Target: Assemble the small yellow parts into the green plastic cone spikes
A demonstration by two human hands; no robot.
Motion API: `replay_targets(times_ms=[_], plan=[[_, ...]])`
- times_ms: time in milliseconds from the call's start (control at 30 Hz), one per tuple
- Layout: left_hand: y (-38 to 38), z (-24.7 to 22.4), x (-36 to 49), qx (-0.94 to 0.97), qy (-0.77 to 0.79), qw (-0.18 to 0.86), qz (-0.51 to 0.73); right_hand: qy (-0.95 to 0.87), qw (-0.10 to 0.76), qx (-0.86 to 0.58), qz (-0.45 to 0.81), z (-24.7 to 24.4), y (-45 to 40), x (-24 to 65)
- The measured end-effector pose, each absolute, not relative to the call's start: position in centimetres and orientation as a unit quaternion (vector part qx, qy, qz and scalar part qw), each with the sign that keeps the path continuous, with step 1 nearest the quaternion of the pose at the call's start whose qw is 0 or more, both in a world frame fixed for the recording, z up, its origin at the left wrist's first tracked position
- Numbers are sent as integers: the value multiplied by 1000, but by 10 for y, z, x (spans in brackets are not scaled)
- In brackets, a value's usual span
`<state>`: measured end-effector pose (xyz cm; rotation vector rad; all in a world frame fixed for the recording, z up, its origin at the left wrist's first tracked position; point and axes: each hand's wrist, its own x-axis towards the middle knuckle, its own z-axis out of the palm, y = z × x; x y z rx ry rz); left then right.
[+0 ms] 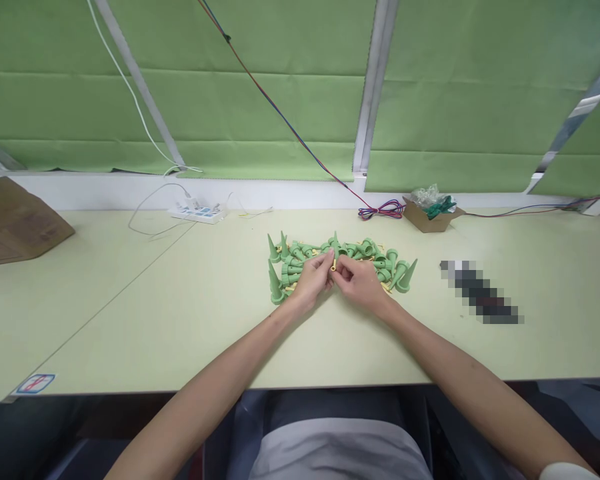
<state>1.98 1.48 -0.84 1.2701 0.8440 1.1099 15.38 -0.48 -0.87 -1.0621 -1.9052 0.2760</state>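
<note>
Both hands meet at the front of a pile of green cone-shaped plastic pieces (pixel 276 283) on the pale table. My left hand (pixel 314 279) has its fingers closed around a green cone piece (pixel 336 244), whose tip points away from me. My right hand (pixel 359 281) pinches a small yellow tube (pixel 333 265) at the near end of that green piece. Whether the two parts are joined is hidden by the fingers. More small yellow parts (pixel 290 288) lie among the green cones.
A cardboard box (pixel 17 223) stands at the far left, a white power strip (pixel 197 212) behind it to the right. Coiled wires (pixel 381 210) and a small box with green material (pixel 430 217) sit at the back. A blurred dark object (pixel 483 293) lies right.
</note>
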Motion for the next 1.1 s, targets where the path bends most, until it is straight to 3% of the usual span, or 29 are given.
replay_targets(times_ms=[500,1100], plan=[[15,-8,20,534,401,559,491,-762,469,-428,127,-9,-4,154],[15,4,13,632,453,381,500,-762,454,-445,121,-5,-3,157]])
